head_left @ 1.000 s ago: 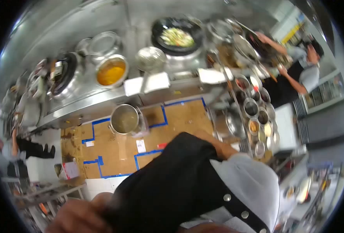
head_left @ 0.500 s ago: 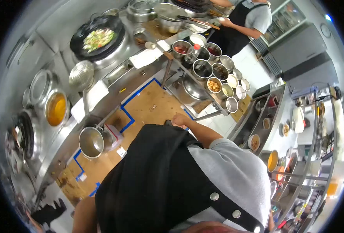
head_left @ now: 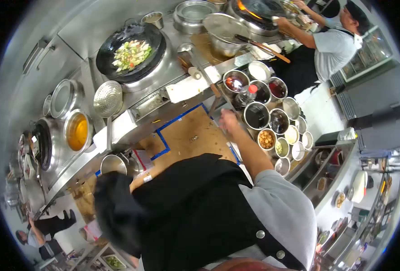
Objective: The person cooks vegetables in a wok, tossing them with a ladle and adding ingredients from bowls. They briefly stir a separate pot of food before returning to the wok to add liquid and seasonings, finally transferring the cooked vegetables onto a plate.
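My right hand [head_left: 229, 121] reaches forward above the counter edge, beside the pot of dark liquid [head_left: 257, 115] and just below the wooden handle end of a ladle [head_left: 215, 90]. It is blurred, so its fingers do not show clearly. A loose black cloth-like shape [head_left: 112, 198], smeared by motion, hides my left hand and partly covers a metal pot [head_left: 114, 165]. Ahead, a black wok [head_left: 152, 58] holds chopped vegetables [head_left: 132, 55]. A perforated skimmer [head_left: 108, 99] rests with its handle over the counter edge.
Several metal containers of sauces and ingredients crowd the right, with a red-capped bottle [head_left: 246, 95] among them. A pot of orange liquid [head_left: 77, 131] stands at left. A co-worker [head_left: 335, 49] works at a flaming wok [head_left: 258, 16]. Brown board [head_left: 200, 135] with blue tape covers the floor.
My right hand has moved forward and up, from beside my body to the counter edge. The black cloth-like shape has swung out to the left. The view has shifted, and flame now shows at the co-worker's wok.
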Motion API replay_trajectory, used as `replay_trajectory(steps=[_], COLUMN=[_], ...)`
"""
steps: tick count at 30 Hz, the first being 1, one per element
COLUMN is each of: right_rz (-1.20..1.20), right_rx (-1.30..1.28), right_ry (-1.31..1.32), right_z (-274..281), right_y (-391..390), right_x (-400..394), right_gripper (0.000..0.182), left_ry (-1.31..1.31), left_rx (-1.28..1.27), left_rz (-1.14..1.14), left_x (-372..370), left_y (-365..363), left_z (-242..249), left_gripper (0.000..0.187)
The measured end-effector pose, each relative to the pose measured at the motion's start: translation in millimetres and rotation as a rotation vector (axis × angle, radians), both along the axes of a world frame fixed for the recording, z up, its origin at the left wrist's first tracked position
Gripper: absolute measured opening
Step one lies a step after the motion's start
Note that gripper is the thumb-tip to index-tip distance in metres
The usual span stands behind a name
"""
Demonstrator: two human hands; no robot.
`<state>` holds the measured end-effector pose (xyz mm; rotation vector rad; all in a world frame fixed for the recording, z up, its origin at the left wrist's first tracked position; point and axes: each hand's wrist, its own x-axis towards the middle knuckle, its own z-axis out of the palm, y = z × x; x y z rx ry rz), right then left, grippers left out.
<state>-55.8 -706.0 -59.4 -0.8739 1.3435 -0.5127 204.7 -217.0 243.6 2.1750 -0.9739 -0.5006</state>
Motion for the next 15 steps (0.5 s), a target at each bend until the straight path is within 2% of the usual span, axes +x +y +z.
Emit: replay_trajectory(steps=[1,2,3,4,5,7,8,9,10,11,12,13,14,15], right_rz=[-0.045,-0.033,-0.043,-0.100,-0.075,0.149,0.280,0.412,0.408,0.472,0.447,0.422,0.457,0.490], right_rx=[0.052,-0.002,-0.096,-0.077,-0.060,-0.039,-0.062,-0.086,-0.193,-0.312,-0.362,-0.418,-0.502,-0.584], right_ry=[-0.064,-0.112,-0.210,-0.224,-0.153,-0.050,0.074,0.205,0.302,0.278,0.280,0.278,0.246,0.216], right_z=[-19.2,-8.5,-22.1,-23.9,-2.8,6.6,31.9,61.5,60.2,53.8,69.9,86.9,92.7,93.5], right_y=[-32.6,-46.6,-62.5,-79.6,-87.6,-113.6,-119.1,-120.8,-130.5,-148.9,-150.3,-145.5,-137.4,-126.4], right_x=[16.1,25.9,31.7,43.7,53.3,63.5,73.3,83.5,92.6,98.3,111.5,121.4,129.5,130.0], right_gripper=[0.066,0.068,0.075,0.075,0.073,0.067,0.061,0.054,0.053,0.034,0.029,0.025,0.023,0.022], left_ry=[-0.006,-0.021,-0.025,-0.025,-0.015,0.018,0.036,0.073,-0.069,-0.106,-0.305,-0.264,-0.137,-0.114], left_rx=[0.228,0.424,0.626,0.818,0.987,1.222,1.263,1.203,0.949,0.900,0.548,0.323,0.105,0.100], left_rz=[0.060,0.088,0.102,0.109,0.106,0.095,0.104,0.146,0.204,0.233,0.263,0.316,0.151,0.175], left_x=[9.3,15.1,17.8,19.2,20.2,29.8,40.8,65.6,75.0,103.1,119.2,136.7,175.7,192.9], left_y=[16.9,34.8,58.1,79.1,101.0,138.8,153.8,181.6,164.1,143.2,104.7,38.9,6.9,-55.0], left_z=[-42.2,-72.3,-100.7,-125.9,-145.9,-176.2,-190.0,-220.5,-209.1,-212.7,-195.7,-158.6,-167.8,-144.1], left_gripper=[0.047,0.048,0.048,0.048,0.048,0.049,0.049,0.044,0.039,0.032,0.031,0.025,0.021,0.016])
